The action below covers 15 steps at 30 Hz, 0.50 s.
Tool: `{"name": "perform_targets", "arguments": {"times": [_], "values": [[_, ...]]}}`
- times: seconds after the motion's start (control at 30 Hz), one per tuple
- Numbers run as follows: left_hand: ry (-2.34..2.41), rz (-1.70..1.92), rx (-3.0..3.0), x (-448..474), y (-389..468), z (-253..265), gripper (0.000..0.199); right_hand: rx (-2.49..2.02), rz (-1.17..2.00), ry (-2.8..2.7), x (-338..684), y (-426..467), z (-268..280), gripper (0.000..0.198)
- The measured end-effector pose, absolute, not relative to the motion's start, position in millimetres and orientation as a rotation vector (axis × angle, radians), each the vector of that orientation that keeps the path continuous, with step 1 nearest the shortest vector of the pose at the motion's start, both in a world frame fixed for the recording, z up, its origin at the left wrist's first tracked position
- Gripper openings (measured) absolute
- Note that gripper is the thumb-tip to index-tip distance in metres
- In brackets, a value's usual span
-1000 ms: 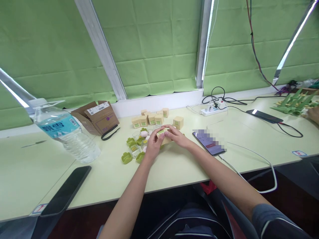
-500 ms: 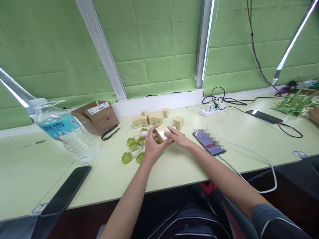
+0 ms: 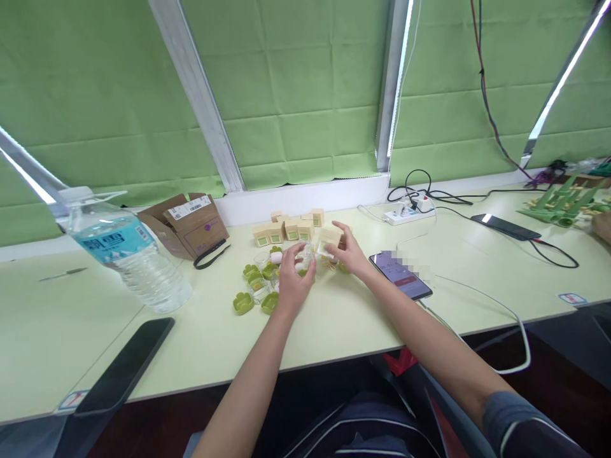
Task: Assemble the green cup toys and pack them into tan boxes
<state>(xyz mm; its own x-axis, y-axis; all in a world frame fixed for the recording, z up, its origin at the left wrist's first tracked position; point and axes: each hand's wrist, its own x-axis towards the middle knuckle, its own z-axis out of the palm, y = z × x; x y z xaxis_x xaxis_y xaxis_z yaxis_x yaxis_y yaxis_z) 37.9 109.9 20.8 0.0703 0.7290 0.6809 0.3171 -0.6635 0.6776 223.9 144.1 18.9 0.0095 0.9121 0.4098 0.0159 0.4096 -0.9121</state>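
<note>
My right hand (image 3: 350, 252) grips a small beige box (image 3: 329, 239) between thumb and fingers, just above the table. My left hand (image 3: 294, 278) is away from the box, its thumb and fingers spread and curved over the small parts, near a clear plastic piece (image 3: 306, 254). Around its left side lie several green flower-shaped cups (image 3: 243, 303), some clear containers (image 3: 259, 289) and a small pale pink piece (image 3: 275, 257). Behind both hands, several beige boxes with green windows (image 3: 291, 229) stand in a group.
Left of the parts are an opened brown carton (image 3: 191, 226), a large water bottle (image 3: 131, 251) and a dark phone (image 3: 126, 366). To the right lie a lit phone (image 3: 401, 275) on a white cable, a power strip (image 3: 409, 215) and another phone (image 3: 506, 226). Another person's hand (image 3: 602, 226) shows at the far right.
The beige box has left my left hand and moved to the right and slightly back in my right hand. My left hand has opened and stays near the parts.
</note>
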Motion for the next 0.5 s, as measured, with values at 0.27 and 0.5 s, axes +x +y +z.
{"name": "perform_targets", "arguments": {"times": [0.27, 0.5], "values": [[0.938, 1.183, 2.279, 41.7, 103.7, 8.3, 0.020, -1.124, 0.510, -1.572, 237.5, 171.5, 51.1, 0.068], [0.918, 1.057, 2.345, 44.7, 99.1, 4.3, 0.021, -1.544, 0.145, -1.933, 230.9, 226.4, 76.2, 0.065]]}}
